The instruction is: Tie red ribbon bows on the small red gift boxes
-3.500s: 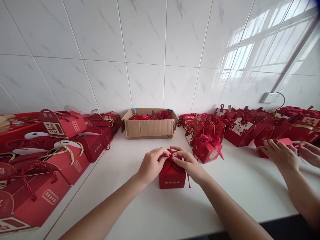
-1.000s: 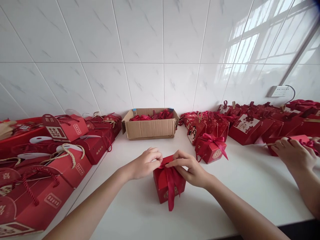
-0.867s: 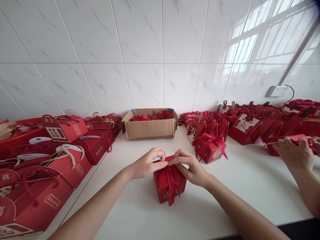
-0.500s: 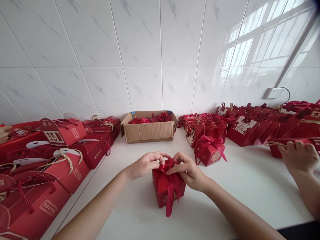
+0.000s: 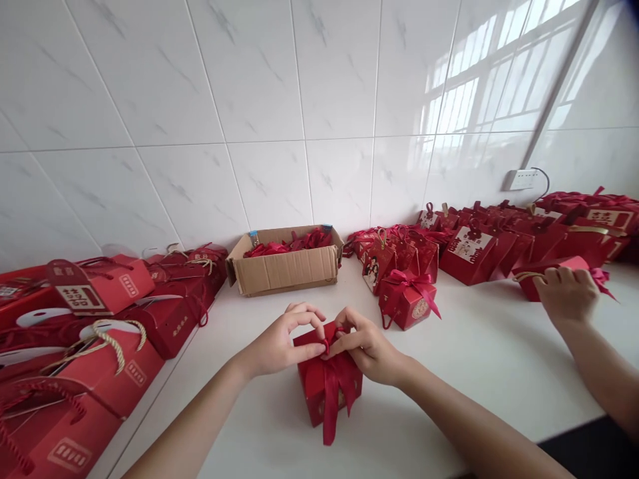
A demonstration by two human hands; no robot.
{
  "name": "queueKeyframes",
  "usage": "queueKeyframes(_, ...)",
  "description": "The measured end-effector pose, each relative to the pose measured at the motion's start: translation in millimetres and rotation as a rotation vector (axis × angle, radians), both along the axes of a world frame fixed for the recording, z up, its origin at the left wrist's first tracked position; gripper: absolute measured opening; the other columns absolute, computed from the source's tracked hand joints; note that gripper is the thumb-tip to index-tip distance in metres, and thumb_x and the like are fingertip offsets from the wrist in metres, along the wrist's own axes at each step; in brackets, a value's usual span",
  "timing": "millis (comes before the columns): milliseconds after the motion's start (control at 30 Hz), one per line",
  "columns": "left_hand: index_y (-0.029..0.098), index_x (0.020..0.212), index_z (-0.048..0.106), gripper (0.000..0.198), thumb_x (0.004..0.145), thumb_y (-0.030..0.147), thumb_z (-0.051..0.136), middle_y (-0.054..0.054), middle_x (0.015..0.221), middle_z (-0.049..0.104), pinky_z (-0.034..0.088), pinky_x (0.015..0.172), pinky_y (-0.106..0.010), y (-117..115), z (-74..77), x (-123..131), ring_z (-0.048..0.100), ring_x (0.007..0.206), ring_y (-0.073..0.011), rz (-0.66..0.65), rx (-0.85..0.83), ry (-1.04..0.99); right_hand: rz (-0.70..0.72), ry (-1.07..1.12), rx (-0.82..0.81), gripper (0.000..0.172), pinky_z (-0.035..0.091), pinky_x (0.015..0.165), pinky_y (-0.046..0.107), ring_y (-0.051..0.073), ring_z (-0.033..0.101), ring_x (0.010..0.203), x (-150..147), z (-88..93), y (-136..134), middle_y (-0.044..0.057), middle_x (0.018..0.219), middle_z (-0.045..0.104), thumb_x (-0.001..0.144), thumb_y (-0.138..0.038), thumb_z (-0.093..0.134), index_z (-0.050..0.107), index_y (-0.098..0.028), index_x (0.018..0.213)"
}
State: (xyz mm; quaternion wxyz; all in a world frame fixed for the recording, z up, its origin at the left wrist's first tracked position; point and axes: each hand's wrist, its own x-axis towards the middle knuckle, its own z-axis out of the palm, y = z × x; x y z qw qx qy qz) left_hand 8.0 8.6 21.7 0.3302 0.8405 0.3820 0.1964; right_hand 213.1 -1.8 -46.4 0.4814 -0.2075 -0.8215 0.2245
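A white tiled wall with grey veining (image 5: 264,80) backs a smooth white tabletop (image 5: 259,429); clock positions are taken from the box being handled. At the centre we see this red folded-card box (image 5: 308,392) resting on the tabletop, its glossy crimson ribbon (image 5: 330,402) tied on top, with tails hanging down the near side. The left hand (image 5: 282,339), fingers arched, sets its thumb tip against the bow; we cannot tell whether it grips. The right hand (image 5: 372,349) pinches a loop of the bow between finger and thumb. At eleven o'clock we note a brown corrugated-cardboard box (image 5: 287,271) containing red items; at nine, red card boxes with rope handles (image 5: 137,369); at two, a small red bow-topped box (image 5: 407,305). Towards three, a co-worker's hand (image 5: 569,293) rests on another red box (image 5: 529,289).
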Motion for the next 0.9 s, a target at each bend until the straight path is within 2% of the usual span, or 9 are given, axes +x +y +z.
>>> queueKeyframes(100,0.021,0.076,0.055,0.018,0.079,0.039,0.059,-0.005,0.116,0.05,0.041,0.092,-0.035,-0.3,-1.6,-0.3,0.041,0.117,-0.0235,0.007,-0.011,0.007,-0.019,-0.004,-0.004,0.04,0.05,0.066,0.028,0.012,0.05,0.076,-0.6,0.6,0.2,0.004,0.087,0.043,0.085,-0.002,0.039,0.074,-0.023,0.085)
queueKeyframes(233,0.022,0.079,0.051,0.02,0.086,0.04,0.049,-0.006,0.124,0.045,0.046,0.086,-0.032,-1.8,-3.7,-2.0,0.037,0.122,-0.0211,-0.045,-0.121,-0.024,-0.025,-0.005,-0.004,0.04,0.05,0.068,0.028,0.012,0.05,0.077,-1.1,1.8,-0.5,0.004,0.087,0.044,0.085,-0.002,0.039,0.074,-0.023,0.084)
queueKeyframes(433,0.024,0.084,0.055,0.016,0.079,0.038,0.06,-0.005,0.134,0.041,0.038,0.098,-0.042,-2.1,-5.7,-4.6,0.029,0.129,-0.0253,-0.065,-0.092,0.012,-0.046,-0.014,0.015,0.04,0.05,0.066,0.027,0.012,0.049,0.075,-1.4,2.2,-1.2,0.004,0.085,0.043,0.084,-0.001,0.039,0.073,-0.023,0.084)
queueKeyframes(667,0.023,0.082,0.063,0.022,0.086,0.041,0.05,-0.004,0.132,0.047,0.034,0.103,-0.04,-1.4,-7.1,-4.8,0.036,0.126,-0.0234,-0.045,-0.095,-0.051,-0.013,0.017,0.001,0.044,0.051,0.067,0.028,0.012,0.049,0.076,-0.3,1.3,-1.5,0.004,0.085,0.042,0.083,0.001,0.037,0.074,-0.024,0.086)
queueKeyframes(800,0.021,0.08,0.064,0.032,0.089,0.045,0.044,-0.005,0.132,0.046,0.039,0.1,-0.036,-2.8,-7.7,-2.2,0.04,0.125,-0.0229,-0.008,-0.23,-0.152,-0.014,0.019,-0.026,0.045,0.051,0.067,0.029,0.013,0.05,0.077,-0.6,0.1,-2.1,0.004,0.086,0.043,0.085,-0.001,0.037,0.074,-0.024,0.088)
queueKeyframes(900,0.02,0.076,0.063,0.037,0.09,0.045,0.039,-0.005,0.137,0.042,0.039,0.101,-0.035,-4.8,-7.1,-1.8,0.034,0.13,-0.022,0.008,-0.335,-0.162,-0.013,0.007,-0.033,0.044,0.051,0.068,0.03,0.013,0.05,0.078,-0.5,-0.4,-2.3,0.005,0.087,0.043,0.086,-0.002,0.037,0.074,-0.026,0.089)
